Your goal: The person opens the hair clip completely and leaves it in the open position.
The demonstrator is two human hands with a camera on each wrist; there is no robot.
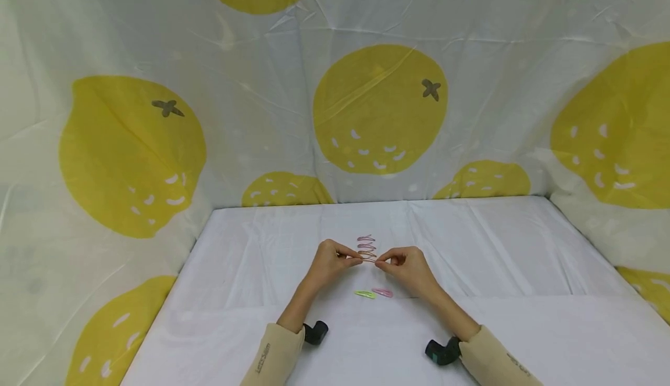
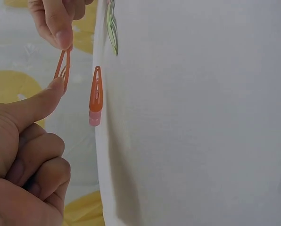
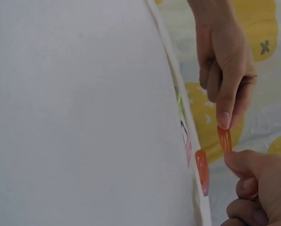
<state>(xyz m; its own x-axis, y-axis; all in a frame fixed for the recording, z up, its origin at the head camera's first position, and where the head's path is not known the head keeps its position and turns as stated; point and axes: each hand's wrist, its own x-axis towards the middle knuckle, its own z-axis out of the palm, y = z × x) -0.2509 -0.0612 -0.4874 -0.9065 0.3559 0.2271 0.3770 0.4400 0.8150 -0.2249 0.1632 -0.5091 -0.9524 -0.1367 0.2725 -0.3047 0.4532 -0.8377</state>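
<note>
Fingers of my left hand (image 1: 331, 262) and right hand (image 1: 409, 265) pinch an orange hair clip (image 3: 225, 140) by opposite ends, near the row of clips (image 1: 362, 246); light, even pressure should prevent slips.

beige sleeves (image 1: 269, 360) bear dark lettering (image 1: 263, 358), and a black elbow-shaped piece (image 1: 317, 333) juts from each cuff (image 1: 285, 335)
</note>
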